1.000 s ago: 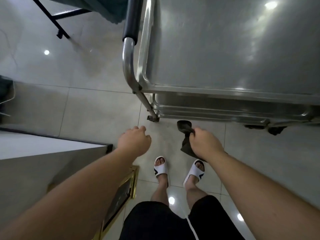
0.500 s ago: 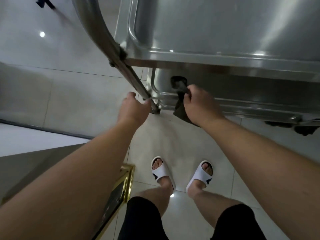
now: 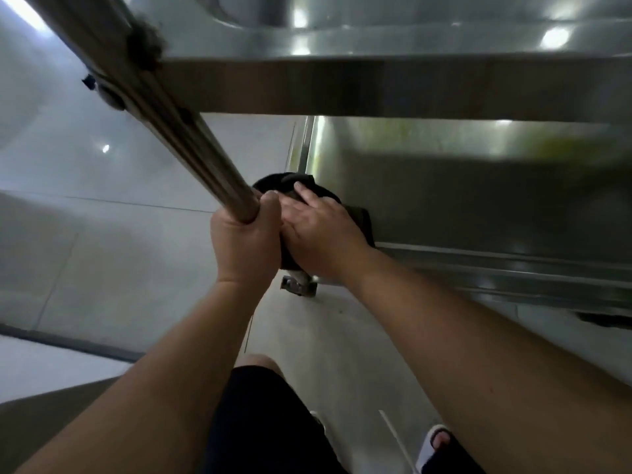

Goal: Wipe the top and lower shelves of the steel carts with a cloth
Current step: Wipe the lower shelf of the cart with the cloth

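Note:
A steel cart fills the upper right; its top shelf rim (image 3: pixel 393 87) runs across the frame and the lower shelf (image 3: pixel 478 200) lies beneath it. My left hand (image 3: pixel 244 241) grips the cart's slanted steel leg tube (image 3: pixel 178 131) near its lower end. My right hand (image 3: pixel 321 230) lies on a dark cloth (image 3: pixel 359 217) at the lower shelf's near left corner, fingers fairly straight over it. The cloth's dark folds also show beyond the fingers. Most of the cloth is hidden under the hand.
A caster bracket (image 3: pixel 299 285) shows under the shelf corner. The floor is pale glossy tile (image 3: pixel 102 217). A white counter edge (image 3: pixel 51 367) is at the lower left. My black shorts (image 3: pixel 273 422) and a white sandal (image 3: pixel 436 446) are at the bottom.
I have leaned down closer to the cart. My left hand closed around the leg tube. My right hand moved the cloth onto the lower shelf's corner and flattened over it.

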`<state>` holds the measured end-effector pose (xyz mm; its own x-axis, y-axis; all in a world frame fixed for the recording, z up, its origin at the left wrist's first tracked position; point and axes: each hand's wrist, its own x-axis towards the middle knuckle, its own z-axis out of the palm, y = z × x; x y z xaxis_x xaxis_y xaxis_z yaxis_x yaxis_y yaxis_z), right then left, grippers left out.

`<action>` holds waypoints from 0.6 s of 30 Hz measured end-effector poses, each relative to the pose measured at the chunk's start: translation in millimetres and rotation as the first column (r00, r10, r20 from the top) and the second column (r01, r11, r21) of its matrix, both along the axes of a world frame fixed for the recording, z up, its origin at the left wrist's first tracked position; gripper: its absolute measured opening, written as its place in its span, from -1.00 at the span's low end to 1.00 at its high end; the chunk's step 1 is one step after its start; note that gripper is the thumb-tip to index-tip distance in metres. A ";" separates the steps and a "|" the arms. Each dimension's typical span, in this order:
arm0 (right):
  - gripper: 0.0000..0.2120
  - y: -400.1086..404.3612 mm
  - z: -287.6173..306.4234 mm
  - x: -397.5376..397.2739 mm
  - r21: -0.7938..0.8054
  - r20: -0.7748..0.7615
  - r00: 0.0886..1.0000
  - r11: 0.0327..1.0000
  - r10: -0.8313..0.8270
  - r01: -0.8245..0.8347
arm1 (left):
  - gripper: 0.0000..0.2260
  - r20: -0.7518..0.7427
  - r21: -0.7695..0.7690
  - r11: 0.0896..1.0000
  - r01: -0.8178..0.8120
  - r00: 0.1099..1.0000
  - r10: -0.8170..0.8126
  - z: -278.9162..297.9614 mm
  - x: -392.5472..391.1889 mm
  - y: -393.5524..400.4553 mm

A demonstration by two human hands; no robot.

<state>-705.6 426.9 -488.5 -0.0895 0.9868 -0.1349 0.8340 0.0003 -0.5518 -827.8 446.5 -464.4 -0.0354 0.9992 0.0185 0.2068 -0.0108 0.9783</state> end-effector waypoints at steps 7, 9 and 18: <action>-0.48 9.5 -31.7 -3.4 0.122 0.165 0.981 0.989 -0.098 0.079 | -0.78 0.046 0.157 0.977 -0.147 0.989 0.142 -18.4 13.5 14.8; -0.47 7.5 -34.0 3.6 0.105 0.161 0.973 0.983 -0.164 0.148 | -0.78 0.081 0.164 0.975 -0.152 0.987 0.140 -18.7 15.9 16.7; -0.46 -98.2 -35.7 201.5 0.070 0.352 0.656 0.717 -0.668 0.693 | -0.69 0.115 0.139 0.981 -0.139 0.986 0.123 -21.3 15.9 17.8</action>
